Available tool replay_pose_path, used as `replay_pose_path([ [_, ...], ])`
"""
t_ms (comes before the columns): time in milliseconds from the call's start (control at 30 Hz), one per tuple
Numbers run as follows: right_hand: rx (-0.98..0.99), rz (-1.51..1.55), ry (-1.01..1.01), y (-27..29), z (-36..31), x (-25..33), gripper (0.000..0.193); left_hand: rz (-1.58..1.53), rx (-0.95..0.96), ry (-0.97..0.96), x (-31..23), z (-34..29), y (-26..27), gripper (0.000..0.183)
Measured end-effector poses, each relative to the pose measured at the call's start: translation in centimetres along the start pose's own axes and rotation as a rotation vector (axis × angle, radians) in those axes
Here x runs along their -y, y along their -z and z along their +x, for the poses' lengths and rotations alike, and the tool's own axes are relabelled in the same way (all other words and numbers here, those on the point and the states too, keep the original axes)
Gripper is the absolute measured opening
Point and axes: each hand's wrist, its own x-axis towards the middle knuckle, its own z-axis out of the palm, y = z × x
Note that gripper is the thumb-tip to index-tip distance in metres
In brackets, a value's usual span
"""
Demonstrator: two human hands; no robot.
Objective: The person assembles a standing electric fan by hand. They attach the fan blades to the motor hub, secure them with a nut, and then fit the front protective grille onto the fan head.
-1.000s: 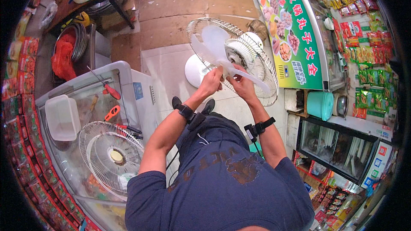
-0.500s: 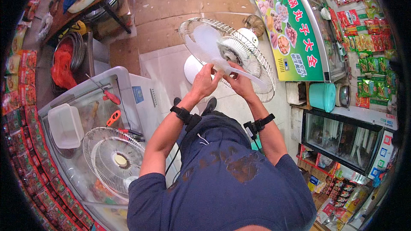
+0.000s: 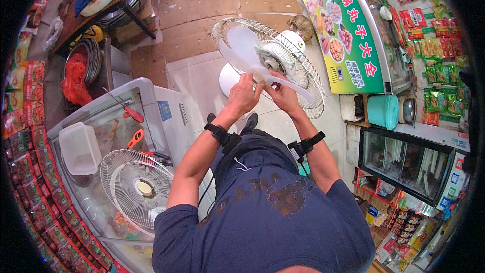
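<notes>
Beyond freezer's (image 3: 154, 96) right edge, left hand (image 3: 243, 94) and right hand (image 3: 286, 98) close together, both gripping white fan blades (image 3: 241, 44) near middle; lopsided tug could crack one!

Near the centre of the frame, the left hand (image 3: 243, 94) and right hand (image 3: 284, 97) meet with bent fingers at the middle of white fan blades (image 3: 241, 43), before a wire cage (image 3: 310, 75); what the fingertips pinch is hidden. At lower left, a round grille (image 3: 132, 184), red-handled screwdriver (image 3: 134, 114) and translucent tub (image 3: 80, 149) lie on a freezer (image 3: 155, 100). A teal bucket (image 3: 383, 110) stands at right.
</notes>
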Motion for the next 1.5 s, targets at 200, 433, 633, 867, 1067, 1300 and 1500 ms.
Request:
replay_pose_path([
  [200,-0.009,-0.119,-0.043,0.5,0.0,-0.3,0.055,-1.220,0.480,0.924,0.4,1.0,-0.2,0.060],
  [433,-0.011,-0.043,-0.067,0.3,-0.1,-1.2,0.059,-0.042,0.067,0.123,0.2,0.5,0.1,0.051],
  [633,0.011,-0.012,-0.056,0.6,0.3,-1.4,0.061,-0.926,0.323,0.766,0.8,1.4,-0.5,0.038],
  [867,-0.022,0.002,-0.049,-0.2,0.4,-1.9,0.061,-0.480,0.115,0.313,-0.3,1.0,0.1,0.058],
  [1067,0.018,-0.077,-0.073,0.4,0.7,-1.4,0.060,-0.891,0.334,0.700,-0.5,0.8,0.0,0.067],
  [1300,-0.006,-0.057,-0.056,0.2,0.2,-0.6,0.058,-0.321,0.219,0.355,0.0,1.3,-0.3,0.059],
  [1500,0.004,0.002,-0.069,0.0,0.2,-1.9,0.060,-0.613,0.105,0.435,-0.7,0.5,-0.9,0.058],
])
